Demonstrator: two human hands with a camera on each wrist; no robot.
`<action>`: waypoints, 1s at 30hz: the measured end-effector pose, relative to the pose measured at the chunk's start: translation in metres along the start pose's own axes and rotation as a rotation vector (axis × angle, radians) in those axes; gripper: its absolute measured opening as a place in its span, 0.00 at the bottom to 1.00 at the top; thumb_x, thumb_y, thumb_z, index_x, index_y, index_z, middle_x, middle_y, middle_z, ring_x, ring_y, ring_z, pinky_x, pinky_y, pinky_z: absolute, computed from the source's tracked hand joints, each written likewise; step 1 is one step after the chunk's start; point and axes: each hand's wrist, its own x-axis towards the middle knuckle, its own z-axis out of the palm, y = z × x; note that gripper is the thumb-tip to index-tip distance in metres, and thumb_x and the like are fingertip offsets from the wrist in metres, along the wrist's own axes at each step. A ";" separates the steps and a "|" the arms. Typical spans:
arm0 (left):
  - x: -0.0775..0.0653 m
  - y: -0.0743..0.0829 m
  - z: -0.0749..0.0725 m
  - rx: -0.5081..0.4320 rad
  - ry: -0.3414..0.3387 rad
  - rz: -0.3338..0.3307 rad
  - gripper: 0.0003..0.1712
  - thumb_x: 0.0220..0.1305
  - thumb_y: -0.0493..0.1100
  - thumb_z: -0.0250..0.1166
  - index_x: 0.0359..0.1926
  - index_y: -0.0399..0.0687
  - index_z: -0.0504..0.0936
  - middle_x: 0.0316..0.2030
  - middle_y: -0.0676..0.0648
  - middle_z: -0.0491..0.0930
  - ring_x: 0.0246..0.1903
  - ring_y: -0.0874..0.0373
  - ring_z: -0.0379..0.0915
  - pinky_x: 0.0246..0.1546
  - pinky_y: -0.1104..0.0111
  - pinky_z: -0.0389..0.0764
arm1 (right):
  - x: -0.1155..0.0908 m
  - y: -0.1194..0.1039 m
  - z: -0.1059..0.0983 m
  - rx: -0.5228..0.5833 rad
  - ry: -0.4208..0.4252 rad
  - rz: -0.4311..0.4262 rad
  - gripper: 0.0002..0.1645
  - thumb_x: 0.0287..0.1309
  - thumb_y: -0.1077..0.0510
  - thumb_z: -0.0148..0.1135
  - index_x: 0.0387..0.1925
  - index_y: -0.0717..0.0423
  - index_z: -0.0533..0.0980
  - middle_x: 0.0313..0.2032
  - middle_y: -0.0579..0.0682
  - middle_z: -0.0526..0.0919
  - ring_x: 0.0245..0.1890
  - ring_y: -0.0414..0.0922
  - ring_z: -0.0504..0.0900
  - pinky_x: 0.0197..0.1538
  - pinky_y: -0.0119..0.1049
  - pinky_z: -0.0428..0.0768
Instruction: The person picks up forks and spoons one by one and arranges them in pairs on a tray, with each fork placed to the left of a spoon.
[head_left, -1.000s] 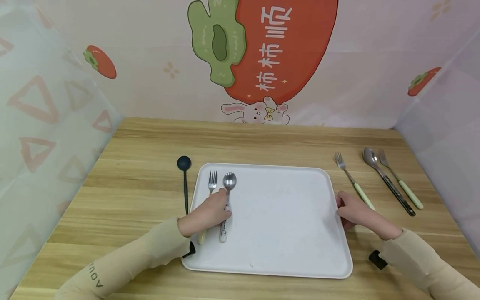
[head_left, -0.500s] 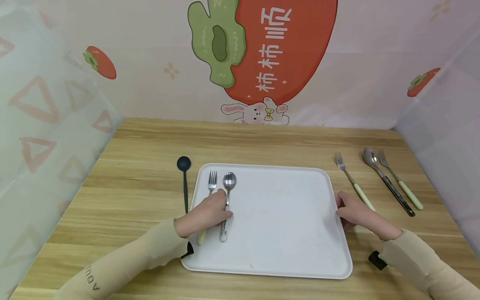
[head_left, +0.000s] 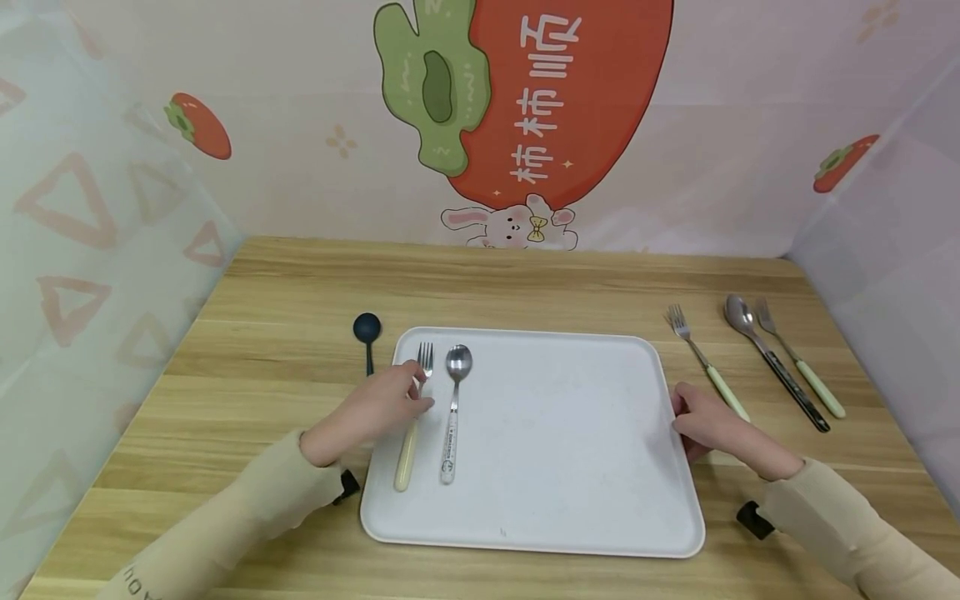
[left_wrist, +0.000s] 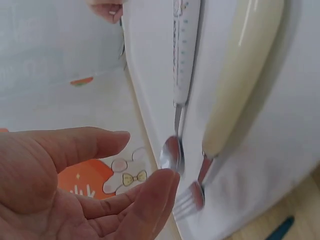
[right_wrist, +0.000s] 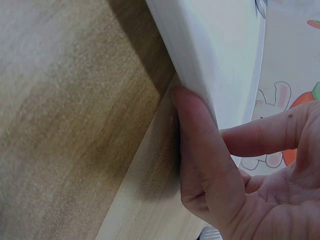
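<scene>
At far left, the black spoon [head_left: 367, 327] lies on the table [head_left: 262, 358] just beside the tray, its lower part hidden behind your left hand [head_left: 375, 408]. That hand's thumb and fingers are parted over the cream-handled fork [head_left: 406, 458], which lies on the tray [head_left: 570, 442] beside the white-handled spoon [head_left: 450, 437]. Your right hand [head_left: 708, 421] pinches the tray's right edge; beyond it lie a green-handled fork [head_left: 722, 392], a dark-handled spoon [head_left: 787, 383] and another fork [head_left: 820, 388].

Wide passage over tray [head_left: 570, 442]; spoon [head_left: 452, 422], right grip [head_left: 712, 423] obstruct sides.
</scene>
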 end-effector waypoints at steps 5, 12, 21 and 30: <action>-0.001 -0.012 -0.006 0.014 0.022 -0.017 0.18 0.58 0.43 0.61 0.46 0.35 0.73 0.30 0.44 0.76 0.27 0.56 0.71 0.24 0.69 0.74 | 0.000 0.000 0.000 0.000 0.004 -0.003 0.09 0.46 0.70 0.47 0.33 0.67 0.61 0.26 0.58 0.70 0.18 0.46 0.76 0.20 0.40 0.79; -0.005 -0.027 -0.011 -0.019 0.041 -0.050 0.18 0.59 0.41 0.60 0.46 0.32 0.72 0.31 0.43 0.76 0.28 0.54 0.71 0.27 0.67 0.75 | 0.000 0.000 0.000 0.007 -0.001 0.004 0.09 0.47 0.70 0.47 0.33 0.67 0.61 0.27 0.58 0.69 0.20 0.46 0.76 0.21 0.40 0.80; -0.009 -0.043 -0.008 -0.037 0.077 -0.034 0.12 0.58 0.36 0.59 0.41 0.31 0.72 0.29 0.42 0.77 0.27 0.55 0.70 0.25 0.67 0.73 | 0.001 0.001 -0.003 0.034 -0.036 0.002 0.09 0.48 0.70 0.48 0.34 0.67 0.60 0.28 0.58 0.69 0.20 0.46 0.76 0.22 0.40 0.80; -0.009 -0.048 0.001 -0.100 0.028 -0.045 0.14 0.58 0.33 0.58 0.44 0.28 0.69 0.26 0.43 0.76 0.20 0.58 0.72 0.22 0.69 0.74 | 0.001 -0.004 -0.015 0.008 -0.154 -0.006 0.08 0.53 0.68 0.50 0.34 0.67 0.62 0.28 0.56 0.72 0.24 0.45 0.76 0.27 0.39 0.80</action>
